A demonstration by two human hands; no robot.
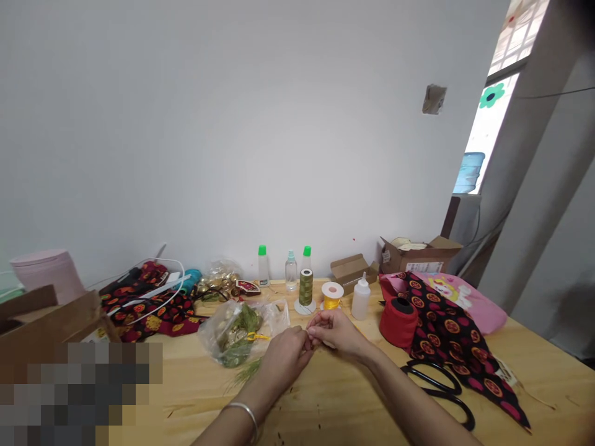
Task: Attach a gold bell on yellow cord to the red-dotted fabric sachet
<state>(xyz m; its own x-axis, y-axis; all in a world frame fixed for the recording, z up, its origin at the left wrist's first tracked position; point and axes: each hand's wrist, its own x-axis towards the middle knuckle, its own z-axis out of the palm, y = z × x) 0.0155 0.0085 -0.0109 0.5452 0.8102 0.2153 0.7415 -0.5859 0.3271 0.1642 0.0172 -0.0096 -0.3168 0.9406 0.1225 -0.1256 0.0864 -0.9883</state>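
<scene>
My left hand (289,352) and my right hand (335,334) meet above the table, fingertips pinched together. Whatever lies between the fingers is too small to make out. Green tassel strands (247,373) show beside my left wrist; I cannot tell whether that hand holds them. To the left is a clear plastic bag (211,337) with green tassels in it, and a yellow cord (257,336) lies by it. Just beyond my hands stand a spool of olive thread (305,288), a spool of yellow cord (331,290) and a white squeeze bottle (361,301).
Black-handled scissors (441,391), a red thread cone (398,323) and patterned dark fabric (453,328) lie at right. Green-capped bottles (263,266) stand along the wall. More patterned fabric (158,310) and a cardboard box (51,322) are at left.
</scene>
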